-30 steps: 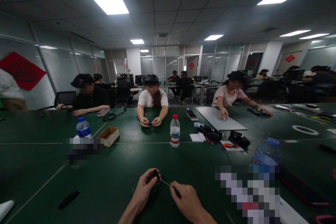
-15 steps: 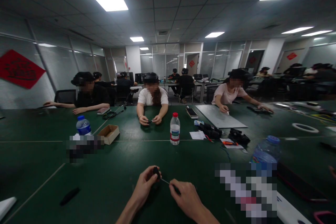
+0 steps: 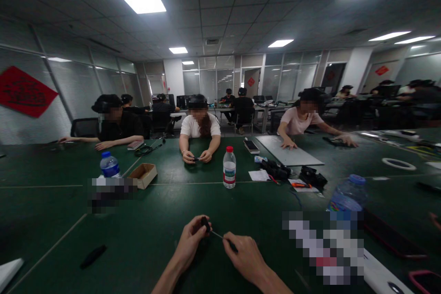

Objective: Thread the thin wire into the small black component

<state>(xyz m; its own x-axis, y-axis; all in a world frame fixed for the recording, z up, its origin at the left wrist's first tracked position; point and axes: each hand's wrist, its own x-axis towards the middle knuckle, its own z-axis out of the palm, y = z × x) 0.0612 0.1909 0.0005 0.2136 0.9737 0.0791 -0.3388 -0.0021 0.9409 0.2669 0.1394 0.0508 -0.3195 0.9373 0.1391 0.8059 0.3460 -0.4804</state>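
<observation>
A long green table (image 3: 138,252) fills the view, with a red-capped water bottle (image 3: 229,167) standing further along it and a dark elongated object (image 3: 93,256) lying to the left of the person's hands. The left hand (image 3: 188,243) has its fingers closed on a small black object (image 3: 206,224), while the right hand (image 3: 244,259) pinches a dark-handled thin metal shaft (image 3: 220,237), its tip reaching that object.

Room along green tabletop (image 3: 131,248), water bottle (image 3: 347,195) blocking right
</observation>
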